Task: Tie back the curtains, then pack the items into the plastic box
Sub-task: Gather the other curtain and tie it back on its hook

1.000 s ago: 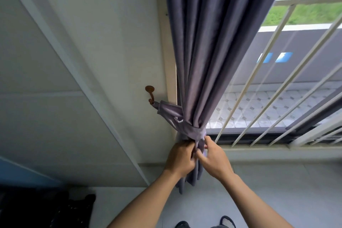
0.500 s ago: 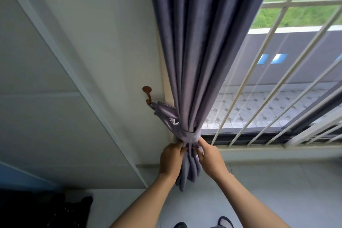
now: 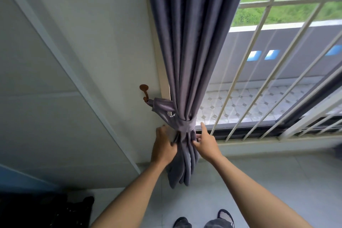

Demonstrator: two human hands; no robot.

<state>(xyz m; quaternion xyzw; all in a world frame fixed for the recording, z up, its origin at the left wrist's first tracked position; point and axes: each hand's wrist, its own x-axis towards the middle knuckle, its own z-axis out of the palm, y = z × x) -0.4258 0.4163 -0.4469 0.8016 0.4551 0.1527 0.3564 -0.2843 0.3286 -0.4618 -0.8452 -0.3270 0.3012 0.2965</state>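
Your right hand (image 3: 207, 143) has its fingers (image 3: 196, 142) curled, pinching a fold of the curtain (image 3: 188, 65) just under the tie-back band (image 3: 185, 126), while the index finger sticks out straight, its tip beside the band's right edge. Your left hand (image 3: 163, 147) lies against the left side of the gathered cloth below the band, thumb on the folds; its fingers go behind the fabric, so you cannot tell whether they are clamped on it.

The grey-purple curtain is bunched into one column against the left edge of the window frame. The band, of the same cloth, wraps it tightly and runs left to a small brown hook (image 3: 145, 92) on the pale wall (image 3: 96, 42). Below the band the loose tail hangs between your forearms, above the floor (image 3: 277, 181).

To the right are the white window bars (image 3: 259, 72), with a tiled ledge and green growth outside. A dark object (image 3: 55, 213) sits at lower left, and your sandalled feet (image 3: 224, 217) show at the bottom edge.
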